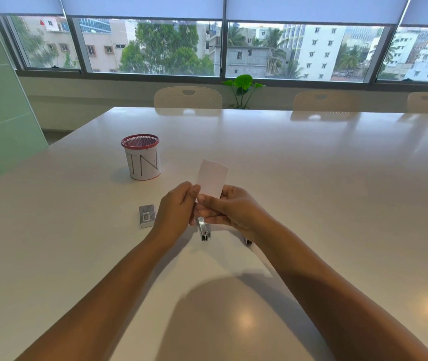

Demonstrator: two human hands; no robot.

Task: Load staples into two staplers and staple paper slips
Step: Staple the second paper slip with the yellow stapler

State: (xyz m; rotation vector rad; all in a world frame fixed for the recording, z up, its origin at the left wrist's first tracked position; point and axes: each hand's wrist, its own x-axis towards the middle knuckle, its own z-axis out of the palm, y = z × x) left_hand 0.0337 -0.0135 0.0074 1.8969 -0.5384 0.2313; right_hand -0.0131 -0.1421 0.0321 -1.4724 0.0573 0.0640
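A white paper slip (212,178) stands upright above the table, pinched at its lower edge by both hands. My left hand (175,211) holds its left side with thumb and fingers. My right hand (229,209) holds the right side, fingers curled across the front. Below the hands a silver stapler (204,229) lies on the white table (311,178), partly hidden by my fingers. A dark tip of a second stapler (248,241) peeks out under my right wrist. A small grey staple box (147,215) lies to the left of my left hand.
A mesh cup with a red rim and a paper label reading "IN" (142,157) stands at the back left. Chairs (188,97) line the table's far edge, with a green plant (243,88) and windows behind them.
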